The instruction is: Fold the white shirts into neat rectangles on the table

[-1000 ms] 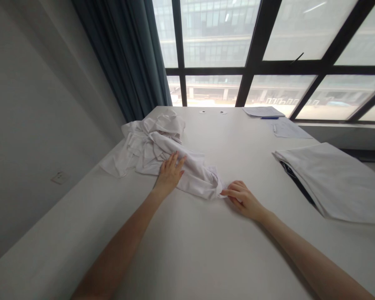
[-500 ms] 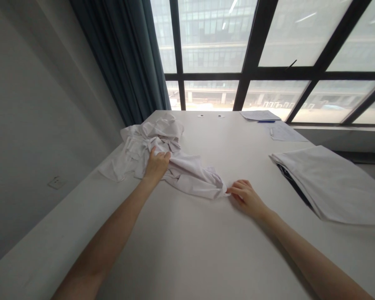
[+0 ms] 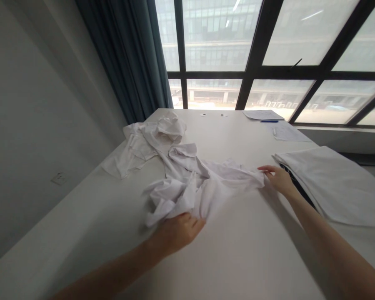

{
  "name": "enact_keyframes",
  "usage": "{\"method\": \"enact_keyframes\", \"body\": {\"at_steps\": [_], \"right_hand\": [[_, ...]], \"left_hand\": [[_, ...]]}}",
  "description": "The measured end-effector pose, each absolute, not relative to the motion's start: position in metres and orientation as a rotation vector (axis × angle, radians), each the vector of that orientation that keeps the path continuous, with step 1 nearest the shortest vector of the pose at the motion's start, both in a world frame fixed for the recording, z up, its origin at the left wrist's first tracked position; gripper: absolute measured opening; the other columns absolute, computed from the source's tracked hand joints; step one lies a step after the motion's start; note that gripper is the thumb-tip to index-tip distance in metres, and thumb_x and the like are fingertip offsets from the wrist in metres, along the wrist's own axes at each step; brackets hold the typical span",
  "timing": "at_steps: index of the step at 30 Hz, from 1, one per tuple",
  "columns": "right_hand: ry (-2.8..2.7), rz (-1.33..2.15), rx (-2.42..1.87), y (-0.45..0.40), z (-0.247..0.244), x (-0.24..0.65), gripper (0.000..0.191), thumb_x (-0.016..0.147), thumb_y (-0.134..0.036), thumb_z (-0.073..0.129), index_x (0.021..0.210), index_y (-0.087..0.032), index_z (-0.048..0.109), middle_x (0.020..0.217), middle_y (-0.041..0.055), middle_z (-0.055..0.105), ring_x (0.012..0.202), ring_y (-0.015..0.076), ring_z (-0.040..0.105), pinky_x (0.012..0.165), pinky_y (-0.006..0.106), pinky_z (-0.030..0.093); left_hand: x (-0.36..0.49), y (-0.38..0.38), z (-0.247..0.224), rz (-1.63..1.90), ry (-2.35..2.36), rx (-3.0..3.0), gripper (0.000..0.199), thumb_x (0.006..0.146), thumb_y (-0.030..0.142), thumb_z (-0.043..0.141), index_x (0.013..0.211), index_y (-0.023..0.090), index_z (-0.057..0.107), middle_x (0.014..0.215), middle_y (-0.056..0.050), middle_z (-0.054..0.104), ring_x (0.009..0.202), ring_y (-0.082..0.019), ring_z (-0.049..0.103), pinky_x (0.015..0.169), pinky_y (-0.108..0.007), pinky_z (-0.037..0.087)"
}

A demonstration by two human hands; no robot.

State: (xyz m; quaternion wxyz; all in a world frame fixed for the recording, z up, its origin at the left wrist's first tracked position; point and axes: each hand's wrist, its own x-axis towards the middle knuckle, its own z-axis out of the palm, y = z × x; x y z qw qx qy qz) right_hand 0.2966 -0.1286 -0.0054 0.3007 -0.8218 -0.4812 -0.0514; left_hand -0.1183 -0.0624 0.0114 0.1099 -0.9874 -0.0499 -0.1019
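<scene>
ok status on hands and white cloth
Left hand gripping white cloth; right hand pinching its right end. Cloth crumpled between them. Folded fabric close to right hand.

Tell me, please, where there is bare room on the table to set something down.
Bare table lies between the forearms and beyond the white cloth, left of the papers. It is crowded around the right hand, close by the folded cloth.

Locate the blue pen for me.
In the head view, the blue pen lies toward the far right of the table, just in front of the farther paper, near the window.
</scene>
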Motion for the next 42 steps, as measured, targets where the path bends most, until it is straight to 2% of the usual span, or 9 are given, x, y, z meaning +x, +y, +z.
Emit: {"method": "enact_keyframes", "body": {"at_steps": [6, 12, 17, 20, 24, 26, 31, 36, 42], "right_hand": [[-1.593, -0.088, -1.839, -0.133, 0.019, 0.230, 0.027, 0.085, -0.022, 0.047, 0.097, -0.024, 0.071, 0.101, 0.0064, 0.072, 0.098, 0.0257, 0.062, 0.089, 0.043, 0.047], [-1.864, -0.005, -1.693, -0.114, 0.025, 0.154, 0.022, 0.094, -0.028, 0.047, 0.105, -0.025, 0.066, 0.108, 0.0068, 0.070, 0.108, 0.0257, 0.058, 0.095, 0.045, 0.042], [-1.754, 0.145, -1.947, -0.072, 0.029, 0.123, 0.037, 0.093, -0.036, 0.052, 0.125, -0.019, 0.056, 0.118, 0.0146, 0.066, 0.111, 0.0304, 0.059, 0.092, 0.046, 0.044], [-1.716, 0.275, -1.991, -0.051, 0.030, 0.116, 0.048, 0.088, -0.022, 0.054, 0.135, -0.015, 0.047, 0.117, 0.0166, 0.067, 0.105, 0.0278, 0.063, 0.088, 0.039, 0.047], [-1.710, 0.314, -1.952, -0.042, 0.031, 0.121, 0.068, 0.074, 0.002, 0.044, 0.138, -0.021, 0.047, 0.118, 0.0084, 0.068, 0.105, 0.0206, 0.064, 0.088, 0.030, 0.046], [-1.695, 0.303, -1.893, -0.046, 0.034, 0.133, 0.071, 0.070, 0.005, 0.040, 0.133, -0.024, 0.054, 0.117, 0.0050, 0.068, 0.106, 0.0192, 0.062, 0.092, 0.030, 0.045], [-1.478, 0.018, -1.785, -0.079, 0.048, 0.172, 0.055, 0.068, -0.001, 0.038, 0.105, -0.021, 0.074, 0.104, 0.0061, 0.069, 0.098, 0.0214, 0.059, 0.094, 0.035, 0.043], [-1.136, -0.272, -1.709, -0.131, 0.047, 0.210, 0.052, 0.070, -0.010, 0.041, 0.110, -0.022, 0.073, 0.104, 0.0061, 0.066, 0.093, 0.0205, 0.058, 0.079, 0.033, 0.048], [-0.760, -0.240, -1.967, -0.196, 0.011, 0.254, 0.047, 0.069, -0.027, 0.052, 0.112, -0.019, 0.071, 0.100, 0.0083, 0.066, 0.071, 0.0182, 0.060, 0.069, 0.034, 0.050]], "left_hand": [[-0.107, -0.084, 0.067, -0.343, 0.009, -3.221, 0.020, 0.098, 0.022, 0.045, 0.115, 0.019, 0.055, 0.077, 0.000, 0.066, 0.071, -0.015, 0.064, 0.064, -0.026, 0.048], [-0.087, -0.013, 0.109, -0.524, -0.393, -3.167, 0.029, 0.099, 0.020, 0.037, 0.120, 0.020, 0.057, 0.105, -0.005, 0.069, 0.099, -0.016, 0.064, 0.088, -0.028, 0.048], [-0.079, 0.069, 0.072, -0.263, -0.848, -3.033, 0.026, 0.093, 0.020, 0.048, 0.113, 0.014, 0.062, 0.116, -0.010, 0.066, 0.110, -0.022, 0.060, 0.098, -0.034, 0.045], [-0.084, 0.093, 0.037, -0.168, -0.952, -2.975, 0.032, 0.089, 0.021, 0.054, 0.120, 0.015, 0.059, 0.122, -0.012, 0.062, 0.117, -0.024, 0.056, 0.101, -0.037, 0.043], [-0.092, 0.097, 0.004, -0.175, -1.113, -2.894, 0.048, 0.086, 0.016, 0.055, 0.133, 0.017, 0.048, 0.135, -0.013, 0.053, 0.124, -0.026, 0.051, 0.100, -0.038, 0.043], [-0.096, 0.094, -0.003, -0.230, -1.176, -2.826, 0.047, 0.086, 0.015, 0.053, 0.132, 0.017, 0.047, 0.135, -0.014, 0.052, 0.125, -0.026, 0.051, 0.097, -0.038, 0.043], [-0.111, 0.083, -0.010, -0.231, -1.139, -2.763, 0.036, 0.091, 0.015, 0.044, 0.126, 0.020, 0.054, 0.126, -0.012, 0.059, 0.115, -0.026, 0.055, 0.098, -0.041, 0.037], [-0.127, 0.058, -0.008, -0.216, -1.129, -2.616, 0.037, 0.097, 0.030, 0.039, 0.125, 0.014, 0.056, 0.120, -0.016, 0.062, 0.110, -0.031, 0.056, 0.100, -0.048, 0.030], [-0.140, 0.023, 0.011, -0.022, -1.311, -2.497, 0.040, 0.094, 0.035, 0.044, 0.116, 0.006, 0.062, 0.101, -0.019, 0.067, 0.098, -0.033, 0.061, 0.096, -0.049, 0.032]]}}
